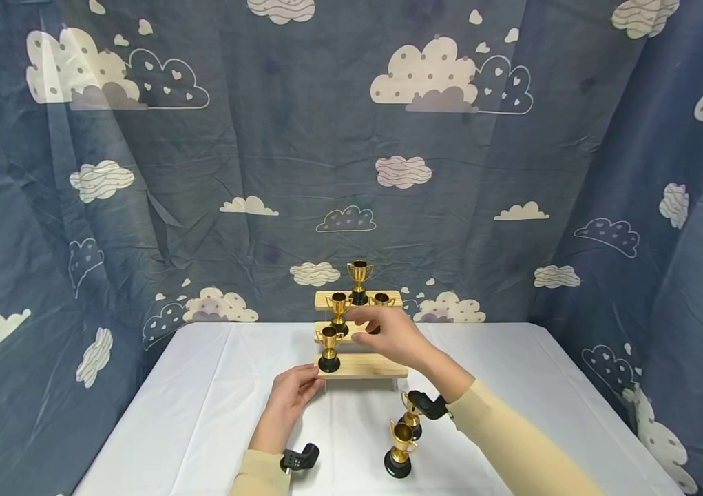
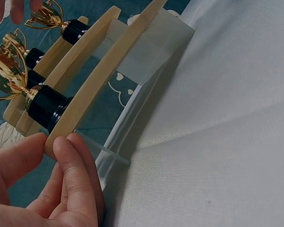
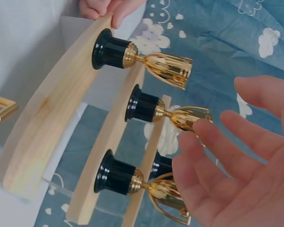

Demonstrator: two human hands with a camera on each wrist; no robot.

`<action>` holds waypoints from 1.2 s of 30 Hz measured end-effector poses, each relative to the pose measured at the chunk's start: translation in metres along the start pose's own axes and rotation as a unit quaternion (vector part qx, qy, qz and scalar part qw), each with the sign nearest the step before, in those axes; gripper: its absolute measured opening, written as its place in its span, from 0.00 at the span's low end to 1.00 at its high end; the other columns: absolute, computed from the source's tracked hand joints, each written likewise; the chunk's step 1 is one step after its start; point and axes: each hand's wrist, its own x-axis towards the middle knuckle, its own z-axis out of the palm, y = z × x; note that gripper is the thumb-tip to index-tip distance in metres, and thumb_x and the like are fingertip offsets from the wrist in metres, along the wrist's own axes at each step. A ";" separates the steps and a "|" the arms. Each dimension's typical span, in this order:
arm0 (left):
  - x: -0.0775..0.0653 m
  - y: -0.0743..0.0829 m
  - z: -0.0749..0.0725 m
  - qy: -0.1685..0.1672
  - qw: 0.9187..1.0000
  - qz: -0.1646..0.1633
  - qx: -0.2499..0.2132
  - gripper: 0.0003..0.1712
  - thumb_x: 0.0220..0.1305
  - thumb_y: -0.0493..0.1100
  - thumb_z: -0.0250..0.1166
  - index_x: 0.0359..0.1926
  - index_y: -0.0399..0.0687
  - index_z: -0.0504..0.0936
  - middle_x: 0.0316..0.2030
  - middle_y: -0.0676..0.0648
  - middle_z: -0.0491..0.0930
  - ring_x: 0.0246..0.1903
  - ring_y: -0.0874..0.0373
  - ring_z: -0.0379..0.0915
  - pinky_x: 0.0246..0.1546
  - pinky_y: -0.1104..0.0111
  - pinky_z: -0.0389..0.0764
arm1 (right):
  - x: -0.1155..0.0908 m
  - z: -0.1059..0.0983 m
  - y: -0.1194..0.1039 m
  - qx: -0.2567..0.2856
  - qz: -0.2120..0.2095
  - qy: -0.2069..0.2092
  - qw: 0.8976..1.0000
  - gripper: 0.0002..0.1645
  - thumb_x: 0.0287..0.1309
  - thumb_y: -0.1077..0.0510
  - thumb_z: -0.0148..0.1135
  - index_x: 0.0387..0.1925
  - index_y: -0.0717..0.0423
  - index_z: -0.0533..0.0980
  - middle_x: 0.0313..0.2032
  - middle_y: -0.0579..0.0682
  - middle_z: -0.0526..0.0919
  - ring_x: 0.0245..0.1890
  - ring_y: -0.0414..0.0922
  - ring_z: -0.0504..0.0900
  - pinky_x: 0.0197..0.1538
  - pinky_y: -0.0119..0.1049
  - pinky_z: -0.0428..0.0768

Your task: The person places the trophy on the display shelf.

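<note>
A three-step wooden display stand (image 1: 366, 366) with clear side supports bears several small gold trophies on black bases. My left hand (image 1: 291, 394) pinches the left end of its lowest board (image 2: 92, 85) between thumb and fingers. One trophy (image 1: 329, 348) stands on that board at the left. The middle board carries a left trophy (image 3: 146, 106) and a right trophy (image 3: 116, 174), while another trophy (image 1: 359, 279) tops the stand. Holding nothing, my right hand (image 1: 393, 335) hovers in front of the middle board, fingers relaxed close to the right trophy, partly covering it in the head view.
Two more trophies stand on the white-covered table (image 1: 202, 413): a nearer one (image 1: 399, 451) and one just behind it (image 1: 411, 417), partly under the right wrist's black camera (image 1: 428, 405). A dark blue cloud-print curtain (image 1: 301, 138) hangs behind the table and at its sides.
</note>
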 end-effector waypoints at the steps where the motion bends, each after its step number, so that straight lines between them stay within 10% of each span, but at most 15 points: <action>1: 0.000 0.000 0.000 0.000 1.000 -0.002 -0.001 0.24 0.63 0.29 0.65 0.58 0.22 0.73 0.40 0.39 0.83 0.35 0.57 0.82 0.46 0.67 0.86 | -0.001 -0.001 0.000 0.001 0.001 0.000 1.000 0.22 0.62 0.51 0.70 0.57 0.42 0.81 0.47 0.42 0.85 0.41 0.42 0.83 0.43 0.39 0.84; 36: 0.004 -0.003 -0.001 0.009 1.000 -0.002 -0.006 0.25 0.62 0.28 0.66 0.58 0.21 0.73 0.39 0.39 0.82 0.33 0.57 0.81 0.42 0.69 0.87 | -0.066 -0.011 0.028 -0.006 0.059 -0.005 0.998 0.20 0.61 0.52 0.70 0.54 0.38 0.82 0.47 0.40 0.85 0.44 0.42 0.82 0.46 0.42 0.83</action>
